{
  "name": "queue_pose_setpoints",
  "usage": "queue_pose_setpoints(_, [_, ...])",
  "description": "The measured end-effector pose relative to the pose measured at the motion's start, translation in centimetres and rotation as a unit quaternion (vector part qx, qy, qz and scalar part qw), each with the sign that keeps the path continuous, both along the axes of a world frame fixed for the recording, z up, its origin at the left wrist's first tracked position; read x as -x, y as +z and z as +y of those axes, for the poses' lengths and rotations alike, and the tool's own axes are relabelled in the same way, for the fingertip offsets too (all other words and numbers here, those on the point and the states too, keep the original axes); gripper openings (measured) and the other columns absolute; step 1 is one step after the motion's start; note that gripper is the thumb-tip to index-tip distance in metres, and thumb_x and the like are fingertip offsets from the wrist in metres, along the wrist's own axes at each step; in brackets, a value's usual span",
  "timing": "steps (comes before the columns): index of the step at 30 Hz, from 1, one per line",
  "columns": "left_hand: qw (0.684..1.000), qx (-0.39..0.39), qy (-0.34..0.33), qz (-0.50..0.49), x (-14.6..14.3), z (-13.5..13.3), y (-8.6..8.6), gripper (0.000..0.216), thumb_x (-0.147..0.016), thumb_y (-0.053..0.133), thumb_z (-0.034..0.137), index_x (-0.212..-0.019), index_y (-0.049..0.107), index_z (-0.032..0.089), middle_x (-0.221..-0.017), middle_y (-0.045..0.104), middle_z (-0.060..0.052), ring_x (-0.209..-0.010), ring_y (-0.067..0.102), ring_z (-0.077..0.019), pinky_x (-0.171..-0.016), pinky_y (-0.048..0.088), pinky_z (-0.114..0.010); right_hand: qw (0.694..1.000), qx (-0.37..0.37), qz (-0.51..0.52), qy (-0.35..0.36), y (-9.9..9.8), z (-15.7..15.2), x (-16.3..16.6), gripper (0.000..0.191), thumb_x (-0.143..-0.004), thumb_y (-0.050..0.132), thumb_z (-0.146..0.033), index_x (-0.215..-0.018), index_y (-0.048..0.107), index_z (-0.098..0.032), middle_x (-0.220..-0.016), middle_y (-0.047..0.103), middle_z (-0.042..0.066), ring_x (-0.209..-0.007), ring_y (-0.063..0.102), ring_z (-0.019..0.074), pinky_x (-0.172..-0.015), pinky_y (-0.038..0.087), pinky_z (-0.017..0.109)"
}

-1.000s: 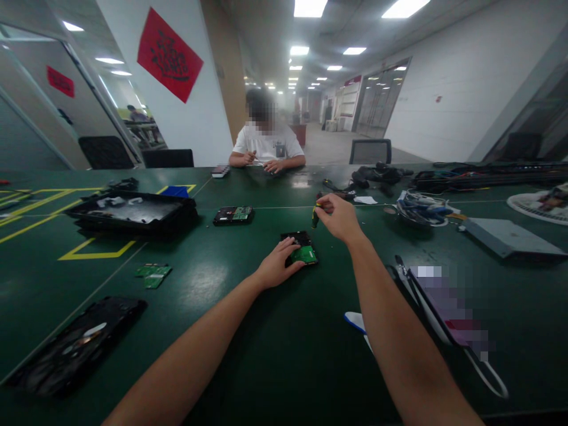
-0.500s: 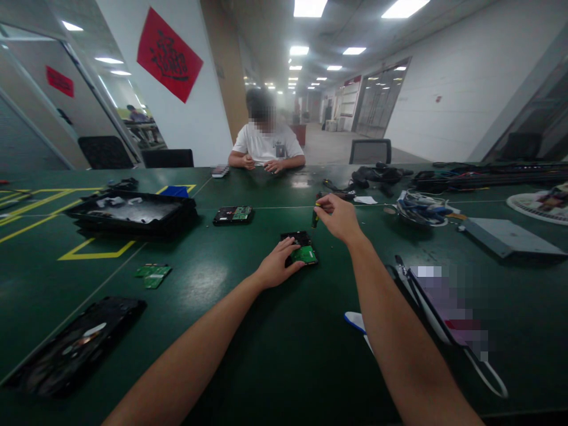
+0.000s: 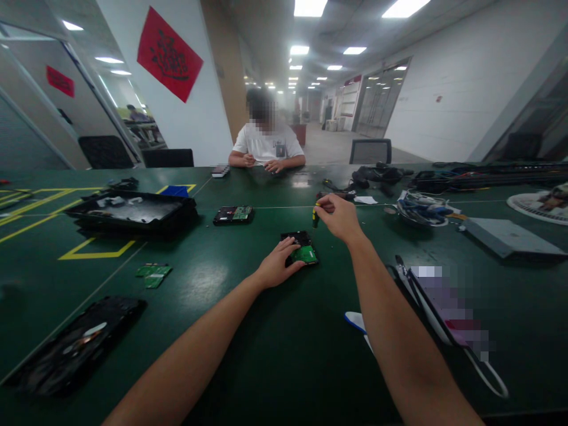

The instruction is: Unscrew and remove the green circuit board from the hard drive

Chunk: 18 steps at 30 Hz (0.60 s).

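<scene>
A black hard drive with a green circuit board lies on the table in front of me. My left hand grips it from the left, the fingers over its upper part and the thumb along its near edge. My right hand pinches a small yellow-and-black screwdriver by its handle, upright, just beyond and right of the drive. The tip is too small to make out. Another hard drive with its board facing up rests farther back, to the left.
On the left are loose green circuit boards, a black casing and stacked black trays. To the right lie a phone-like device, a grey metal box and bundled cables. A person sits across the table.
The screwdriver has turned slightly in my right hand, showing more yellow on its handle. My left hand and the hard drive stay where they were.
</scene>
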<state>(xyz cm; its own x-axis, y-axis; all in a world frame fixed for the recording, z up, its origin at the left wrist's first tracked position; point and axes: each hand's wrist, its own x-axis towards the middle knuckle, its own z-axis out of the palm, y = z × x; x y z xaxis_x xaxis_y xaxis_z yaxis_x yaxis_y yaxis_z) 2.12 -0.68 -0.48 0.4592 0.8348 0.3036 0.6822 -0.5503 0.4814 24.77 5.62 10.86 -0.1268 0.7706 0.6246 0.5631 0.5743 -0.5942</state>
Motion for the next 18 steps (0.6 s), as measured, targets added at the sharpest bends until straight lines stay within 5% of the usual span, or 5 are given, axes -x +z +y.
queue_pose_setpoints(18, [1.0, 0.006, -0.001, 0.003, 0.01, -0.04, 0.16, 0.066, -0.093, 0.055, 0.062, -0.145, 0.053, 0.021, -0.163, 0.037, -0.012, -0.153, 0.03, -0.0306, -0.125, 0.029, -0.05, 0.999, -0.021, -0.027, -0.003, 0.0, 0.14, -0.14, 0.016, -0.085, 0.068, -0.027, -0.099, 0.07, -0.021, -0.096, 0.073, 0.007, -0.084, 0.071, 0.0204, -0.081, 0.06, 0.037])
